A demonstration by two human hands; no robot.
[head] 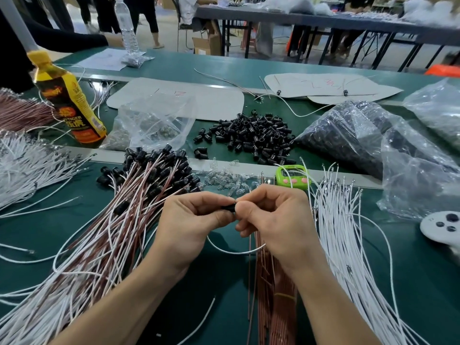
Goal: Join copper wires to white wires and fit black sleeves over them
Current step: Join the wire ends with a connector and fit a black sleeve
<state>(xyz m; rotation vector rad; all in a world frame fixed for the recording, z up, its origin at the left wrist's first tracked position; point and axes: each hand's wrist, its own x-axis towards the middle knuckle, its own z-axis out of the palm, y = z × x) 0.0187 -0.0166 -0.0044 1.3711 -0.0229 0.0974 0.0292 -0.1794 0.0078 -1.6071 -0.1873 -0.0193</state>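
Black sleeve (229, 208) sat pinched between left hand (191, 220) and right hand (276, 217), both curled tight; tiny, light, probably slippery, best held by its sides.

The table (423, 270) wears a matt dark-green cover, crossed by a dull grey metal strip (348, 176). The black sleeves (254, 135) heaped near its far edge are glossy plastic. The bag (154, 120) beside them is clear, crinkled film. The white wires (343, 245) have smooth matt coating; the copper wires (276, 307) shine reddish. The bottle (72, 105) has a glossy label, the timer (292, 175) shiny green plastic.
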